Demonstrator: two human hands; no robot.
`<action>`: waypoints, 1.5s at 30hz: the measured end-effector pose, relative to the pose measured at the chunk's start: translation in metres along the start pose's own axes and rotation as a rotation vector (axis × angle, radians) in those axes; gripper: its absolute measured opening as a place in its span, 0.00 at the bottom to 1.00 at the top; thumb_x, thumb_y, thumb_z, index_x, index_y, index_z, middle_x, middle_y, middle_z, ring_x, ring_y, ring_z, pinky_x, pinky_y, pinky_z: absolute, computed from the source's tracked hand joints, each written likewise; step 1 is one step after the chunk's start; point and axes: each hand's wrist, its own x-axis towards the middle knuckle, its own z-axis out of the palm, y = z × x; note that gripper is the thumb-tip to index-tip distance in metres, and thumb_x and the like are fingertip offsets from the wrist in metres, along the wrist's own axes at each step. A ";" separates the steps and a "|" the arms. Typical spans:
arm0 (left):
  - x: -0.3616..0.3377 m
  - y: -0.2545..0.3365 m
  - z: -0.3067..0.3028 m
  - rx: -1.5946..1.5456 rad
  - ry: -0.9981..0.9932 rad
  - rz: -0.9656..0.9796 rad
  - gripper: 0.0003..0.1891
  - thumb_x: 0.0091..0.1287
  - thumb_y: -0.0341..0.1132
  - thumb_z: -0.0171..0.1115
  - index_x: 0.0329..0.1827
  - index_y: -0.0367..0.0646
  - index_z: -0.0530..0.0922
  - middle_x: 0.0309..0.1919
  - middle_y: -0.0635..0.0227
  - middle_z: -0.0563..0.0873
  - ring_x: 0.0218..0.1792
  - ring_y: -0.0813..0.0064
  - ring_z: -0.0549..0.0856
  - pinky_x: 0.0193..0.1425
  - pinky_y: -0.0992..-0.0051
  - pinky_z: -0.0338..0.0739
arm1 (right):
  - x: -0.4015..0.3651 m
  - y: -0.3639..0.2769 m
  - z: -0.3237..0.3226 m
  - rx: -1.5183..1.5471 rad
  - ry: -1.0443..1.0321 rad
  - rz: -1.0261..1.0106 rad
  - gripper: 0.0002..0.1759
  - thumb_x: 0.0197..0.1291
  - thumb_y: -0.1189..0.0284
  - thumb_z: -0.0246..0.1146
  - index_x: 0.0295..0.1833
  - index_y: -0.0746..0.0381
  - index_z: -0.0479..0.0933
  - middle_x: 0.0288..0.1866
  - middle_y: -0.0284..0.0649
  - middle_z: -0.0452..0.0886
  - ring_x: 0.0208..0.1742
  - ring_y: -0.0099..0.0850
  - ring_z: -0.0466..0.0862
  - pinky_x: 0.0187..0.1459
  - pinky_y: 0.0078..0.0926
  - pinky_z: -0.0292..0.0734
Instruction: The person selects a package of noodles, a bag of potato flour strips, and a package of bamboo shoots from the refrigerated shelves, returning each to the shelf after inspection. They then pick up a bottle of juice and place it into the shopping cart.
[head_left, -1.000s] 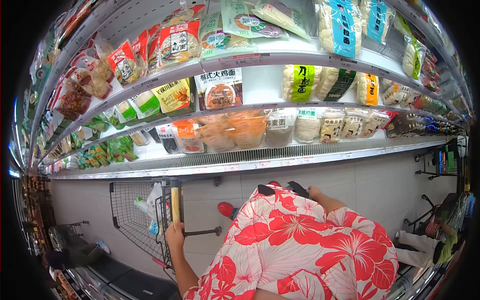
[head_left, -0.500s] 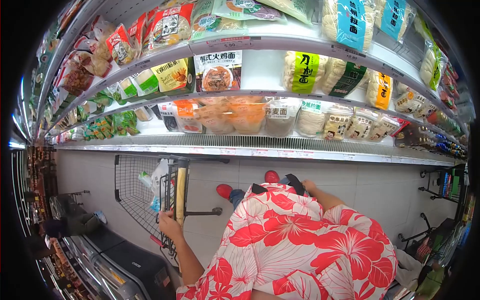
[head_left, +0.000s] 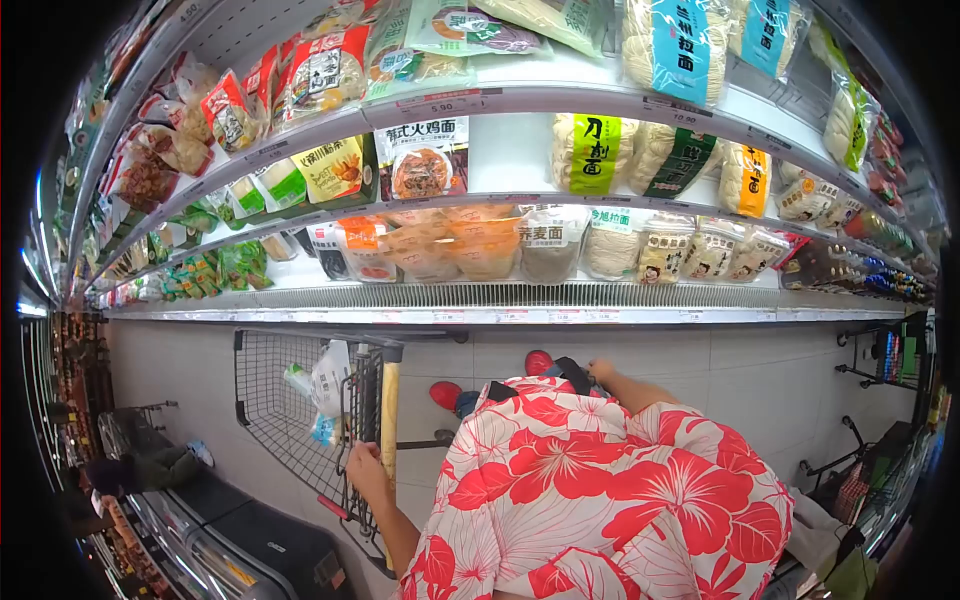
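My left hand (head_left: 369, 472) is closed on the black frame of a shopping cart (head_left: 240, 375), just beside its pale yellow handle bar (head_left: 391, 405). Inside the wire basket lie a few plastic-wrapped packages, among them a white bag (head_left: 330, 382) and a blue-and-white pack (head_left: 326, 430). My right hand (head_left: 600, 372) is low in front of my body, close to a black strap (head_left: 574, 376). Its fingers are too small and partly hidden to show whether they grip the strap.
A refrigerated shelf (head_left: 500, 318) spans the front, stocked with noodle packs (head_left: 592, 155) and other bagged foods. Another person (head_left: 150, 465) is at the left beside a black case (head_left: 250, 530). More carts (head_left: 880, 360) stand at the right on the tiled floor.
The cart and my left hand have shifted right, closer to my body. The shelf has slid slightly left in view. My right hand stays near the black strap.
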 end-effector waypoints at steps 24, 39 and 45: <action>-0.030 0.045 0.015 0.093 -0.022 0.164 0.12 0.68 0.37 0.57 0.33 0.36 0.79 0.29 0.51 0.82 0.31 0.49 0.81 0.35 0.59 0.74 | 0.043 -0.105 -0.052 0.610 -0.144 -0.216 0.10 0.65 0.69 0.56 0.37 0.65 0.75 0.29 0.40 0.79 0.30 0.28 0.79 0.30 0.23 0.73; -0.014 0.007 -0.031 -0.144 0.069 0.300 0.06 0.64 0.32 0.60 0.35 0.37 0.80 0.32 0.55 0.84 0.34 0.53 0.83 0.40 0.60 0.77 | -0.131 -0.455 -0.084 0.166 0.092 -0.962 0.14 0.64 0.72 0.58 0.53 0.62 0.80 0.43 0.44 0.85 0.44 0.32 0.85 0.49 0.26 0.76; 0.049 -0.023 -0.064 -0.246 0.069 0.288 0.06 0.66 0.30 0.59 0.36 0.36 0.81 0.31 0.56 0.86 0.33 0.57 0.86 0.38 0.67 0.79 | -0.127 -0.512 -0.047 0.160 0.130 -0.923 0.15 0.66 0.70 0.57 0.54 0.62 0.79 0.43 0.44 0.85 0.43 0.31 0.83 0.49 0.28 0.76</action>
